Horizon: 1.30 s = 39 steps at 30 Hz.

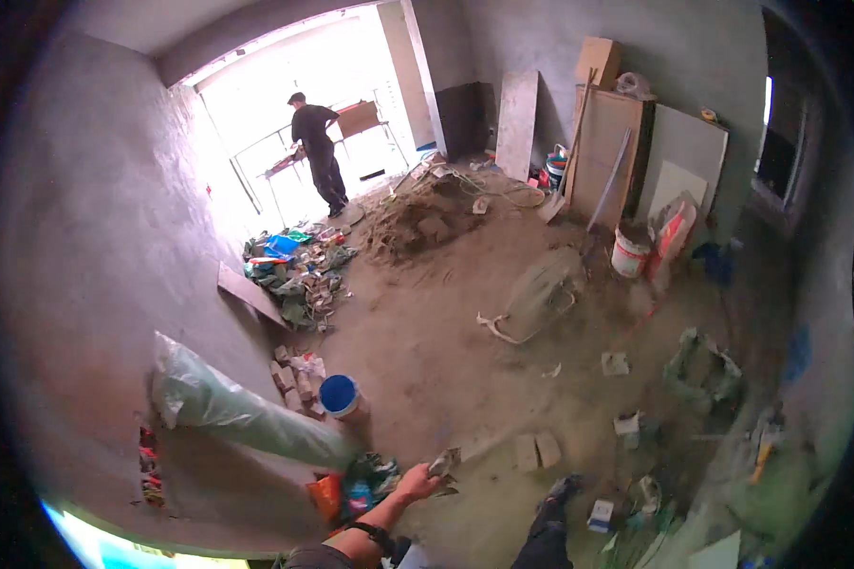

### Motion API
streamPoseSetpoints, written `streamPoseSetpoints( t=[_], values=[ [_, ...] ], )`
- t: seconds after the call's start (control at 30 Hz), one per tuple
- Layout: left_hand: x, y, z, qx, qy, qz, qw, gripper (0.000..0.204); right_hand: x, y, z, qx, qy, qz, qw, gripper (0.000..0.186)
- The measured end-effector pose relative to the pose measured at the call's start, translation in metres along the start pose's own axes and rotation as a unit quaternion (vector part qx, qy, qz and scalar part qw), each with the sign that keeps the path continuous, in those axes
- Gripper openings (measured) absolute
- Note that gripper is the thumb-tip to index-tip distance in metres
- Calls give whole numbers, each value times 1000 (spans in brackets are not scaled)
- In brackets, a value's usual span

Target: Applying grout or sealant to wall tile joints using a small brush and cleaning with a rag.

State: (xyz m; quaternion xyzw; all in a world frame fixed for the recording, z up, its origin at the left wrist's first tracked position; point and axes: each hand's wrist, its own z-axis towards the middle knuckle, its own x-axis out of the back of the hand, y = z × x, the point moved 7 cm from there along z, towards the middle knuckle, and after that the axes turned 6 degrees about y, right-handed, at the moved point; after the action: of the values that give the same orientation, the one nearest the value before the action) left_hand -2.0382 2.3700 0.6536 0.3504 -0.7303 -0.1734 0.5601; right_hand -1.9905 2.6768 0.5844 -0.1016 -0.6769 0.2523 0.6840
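Observation:
From the lower edge my left forearm reaches up, with a dark band around it. My left hand [416, 482] is closed around a small, ragged grey-brown thing [444, 465], too blurred to name. It is held above the dusty floor [417, 379], to the right of a heap of coloured bags and scraps [359, 491]. A white bucket with a blue inside [340, 394] stands farther off to the left. My right hand is out of view. One of my legs, in dark trousers and shoe [558, 498], shows right of the hand.
Two pale blocks [538, 452] lie near my foot, with a small white-and-blue box [600, 516] beyond it. A plastic-wrapped roll [247, 417] leans at left. Farther off are a sand pile [422, 223], rubbish [299, 270], boards [605, 152], a shovel [569, 156] and another person [318, 142].

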Motion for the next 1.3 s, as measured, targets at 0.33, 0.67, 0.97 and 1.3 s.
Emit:
streamPoseSetpoints(
  t=[0.33, 0.67, 0.97, 1.3],
  values=[
    [-8, 38, 141, 160, 348, 134, 914, 28, 305, 502, 86, -383, 0, 97, 919, 16],
    [-120, 249, 507, 339, 324, -216, 856, 14, 416, 650, 533, -450, 123, 277, 840, 24],
    [-183, 583, 972, 169, 54, -202, 963, 26, 441, 799, 888, -352, 111, 204, 907, 19],
    [-410, 857, 1375, 72, -37, -90, 993, 51, 241, 1088, 1299, -389, 75, 343, 852, 45]
  ],
)
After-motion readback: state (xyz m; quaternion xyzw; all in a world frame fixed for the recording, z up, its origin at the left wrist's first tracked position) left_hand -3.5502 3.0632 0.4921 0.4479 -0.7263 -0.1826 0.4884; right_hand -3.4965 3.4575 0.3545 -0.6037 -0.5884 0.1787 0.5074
